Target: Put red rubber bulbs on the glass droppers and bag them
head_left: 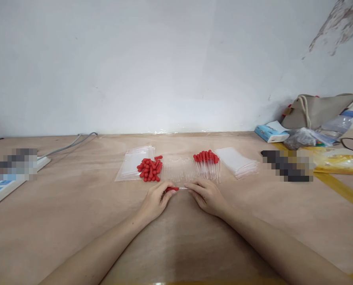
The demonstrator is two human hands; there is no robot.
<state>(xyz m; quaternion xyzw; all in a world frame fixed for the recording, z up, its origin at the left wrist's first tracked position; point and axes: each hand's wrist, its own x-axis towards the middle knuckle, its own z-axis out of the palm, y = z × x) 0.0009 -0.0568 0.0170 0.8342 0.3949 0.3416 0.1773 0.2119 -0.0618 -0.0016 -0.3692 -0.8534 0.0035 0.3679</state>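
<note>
Between the fingers of my left hand (158, 198) is a red rubber bulb (172, 189), its open end pointing right. My right hand (206, 196) pinches a thin clear dropper tube (182, 189), whose left end meets the bulb; how far it sits inside I cannot tell. Just beyond my left hand lies a pile of loose red bulbs (149, 170). Clear tubes (173, 169) lie in a row in the middle. Droppers with red bulbs on their tubes (206, 158) are gathered to the right of that row, beyond my right hand.
Clear plastic bags (131, 160) lie behind the bulb pile, and another stack of bags (237, 161) is at the right. Farther right are a tissue pack (271, 132), a grey bag (321, 113) and yellow packaging (336, 160). A power strip (16, 183) lies at the left.
</note>
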